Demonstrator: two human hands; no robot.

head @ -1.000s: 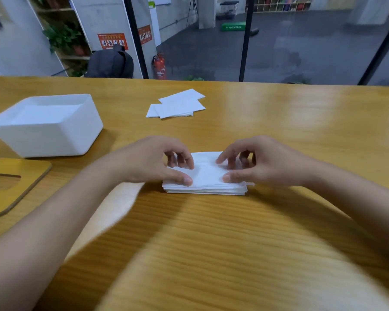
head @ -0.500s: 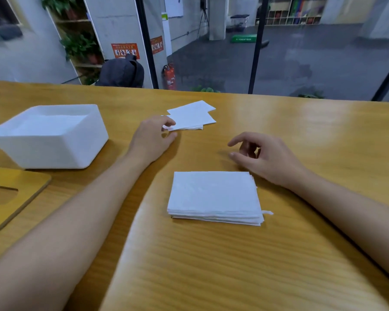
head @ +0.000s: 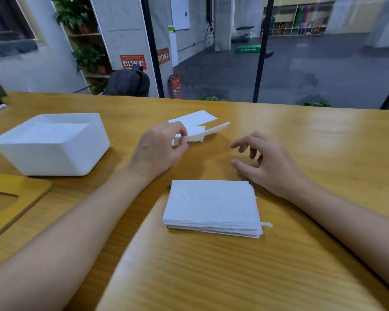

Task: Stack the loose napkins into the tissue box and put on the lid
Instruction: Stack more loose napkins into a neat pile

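Your left hand (head: 157, 149) pinches the loose napkins (head: 195, 124) at their near edge. Your right hand (head: 270, 162) hangs open by the napkin stack (head: 211, 205), at its far corner. Table (head: 323, 142) wood shows between your hands.

Soft, even light washes the white rectangular plastic tissue box (head: 54, 153) and the stack of white paper napkins (head: 211, 205) nearly free of detail, and the glossy yellow-brown wooden worktop (head: 312, 149) throws back broad pale glare along its near edge and towards its far right corner. Shadows are faint and soft-edged, lying under the stack's near side, beside the box and beneath both forearms (head: 76, 232). The left hand (head: 160, 149) and the loose white paper napkins (head: 195, 126) in its grip are smeared by motion, the grain at the near edge is blurred, and the wide lens bows the worktop's far edge.
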